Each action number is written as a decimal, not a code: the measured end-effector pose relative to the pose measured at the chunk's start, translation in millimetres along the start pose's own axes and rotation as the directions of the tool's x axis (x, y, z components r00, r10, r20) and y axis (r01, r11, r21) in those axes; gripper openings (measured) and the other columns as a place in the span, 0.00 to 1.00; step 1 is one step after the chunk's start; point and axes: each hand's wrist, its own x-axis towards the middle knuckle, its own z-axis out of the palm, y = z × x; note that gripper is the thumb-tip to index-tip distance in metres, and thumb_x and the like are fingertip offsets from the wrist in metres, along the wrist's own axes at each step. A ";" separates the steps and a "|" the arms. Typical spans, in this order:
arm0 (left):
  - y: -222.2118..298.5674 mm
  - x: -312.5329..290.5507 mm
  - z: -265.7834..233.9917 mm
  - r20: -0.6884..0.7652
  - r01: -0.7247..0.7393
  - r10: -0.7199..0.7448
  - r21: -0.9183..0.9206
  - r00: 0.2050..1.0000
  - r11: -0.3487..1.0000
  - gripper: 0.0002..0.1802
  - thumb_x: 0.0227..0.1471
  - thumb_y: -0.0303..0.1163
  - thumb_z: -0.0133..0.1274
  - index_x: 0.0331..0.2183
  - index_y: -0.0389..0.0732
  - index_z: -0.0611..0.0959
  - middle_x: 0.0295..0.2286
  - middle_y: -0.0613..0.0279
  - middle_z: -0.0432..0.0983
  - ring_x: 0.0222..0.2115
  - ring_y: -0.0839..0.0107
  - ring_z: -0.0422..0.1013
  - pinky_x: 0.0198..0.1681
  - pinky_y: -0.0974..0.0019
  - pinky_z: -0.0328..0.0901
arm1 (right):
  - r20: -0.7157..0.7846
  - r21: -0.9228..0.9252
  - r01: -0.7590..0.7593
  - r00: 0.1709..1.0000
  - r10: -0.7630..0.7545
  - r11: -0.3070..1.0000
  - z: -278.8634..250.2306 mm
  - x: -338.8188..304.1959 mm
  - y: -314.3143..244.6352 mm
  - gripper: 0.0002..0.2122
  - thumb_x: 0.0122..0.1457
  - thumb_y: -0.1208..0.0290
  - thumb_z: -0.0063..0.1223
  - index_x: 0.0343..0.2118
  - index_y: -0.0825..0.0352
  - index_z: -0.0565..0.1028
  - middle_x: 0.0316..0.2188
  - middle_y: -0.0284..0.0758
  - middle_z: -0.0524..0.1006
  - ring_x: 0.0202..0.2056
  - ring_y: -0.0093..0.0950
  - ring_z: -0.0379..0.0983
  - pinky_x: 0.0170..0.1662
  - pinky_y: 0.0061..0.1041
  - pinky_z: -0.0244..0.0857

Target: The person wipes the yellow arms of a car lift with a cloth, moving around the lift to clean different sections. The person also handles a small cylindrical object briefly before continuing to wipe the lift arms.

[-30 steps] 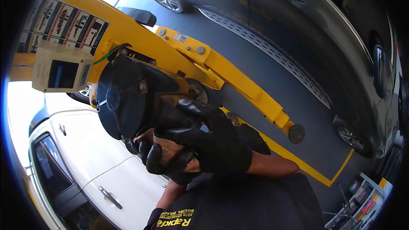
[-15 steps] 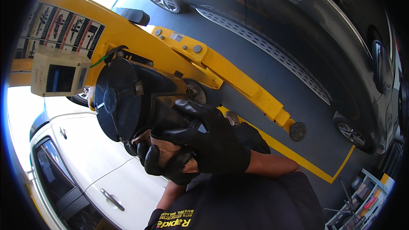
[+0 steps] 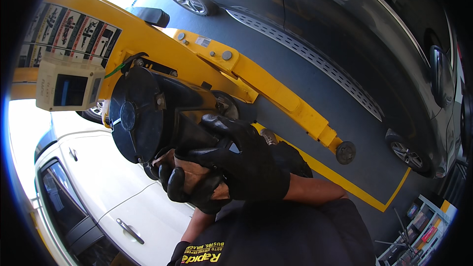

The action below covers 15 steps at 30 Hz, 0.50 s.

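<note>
Both my hands wear black gloves and are close together in front of my chest, just below a large black cylindrical housing [image 3: 143, 113] with a round end cap. My left hand [image 3: 199, 187] has its fingers curled around a tan-brown piece [image 3: 193, 172] with uneven edges; its kind cannot be made out. My right hand [image 3: 251, 157] lies across it from the right, thumb pressed along the tan piece's upper edge and fingers bent beside the housing. Whatever lies between the right fingers is hidden, apart from a small pale patch. Whether either hand touches the housing is unclear.
A yellow vehicle lift post [image 3: 123, 19] carries the housing and a cream control box [image 3: 69, 86]. Its yellow arm [image 3: 276, 93] reaches right to a round pad [image 3: 346, 152]. A white car [image 3: 113, 182] stands left, a dark grey car [image 3: 340, 34] right, a shelf cart [image 3: 423, 226] lower right.
</note>
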 end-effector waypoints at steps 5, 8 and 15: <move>0.1 0.0 -1.5 -0.004 0.006 -0.006 0.000 1.000 1.000 0.16 0.52 0.34 0.73 0.41 0.59 0.87 0.59 0.55 0.64 0.69 0.44 0.58 0.69 0.39 0.61 | 0.011 -0.012 -0.014 1.000 0.015 1.000 1.0 -2.0 1.2 0.27 0.56 0.52 0.75 0.59 0.51 0.83 0.60 0.51 0.75 0.61 0.51 0.73 0.65 0.54 0.65; -1.6 -0.7 -1.1 -0.011 0.003 -0.003 0.002 1.000 1.000 0.15 0.52 0.34 0.73 0.41 0.59 0.87 0.59 0.55 0.64 0.69 0.44 0.58 0.69 0.39 0.61 | 0.024 -0.022 -0.011 1.000 0.012 1.000 1.2 -0.8 0.3 0.27 0.56 0.51 0.75 0.59 0.51 0.83 0.60 0.51 0.75 0.61 0.51 0.73 0.65 0.53 0.65; 1.8 -5.0 -1.7 -0.012 -0.097 0.097 0.027 0.995 0.995 0.15 0.52 0.34 0.73 0.41 0.60 0.87 0.59 0.55 0.64 0.69 0.44 0.58 0.69 0.38 0.61 | 0.134 0.020 -0.046 0.990 0.043 0.999 -15.9 5.9 0.9 0.29 0.53 0.52 0.77 0.58 0.56 0.84 0.64 0.53 0.73 0.65 0.51 0.70 0.67 0.49 0.65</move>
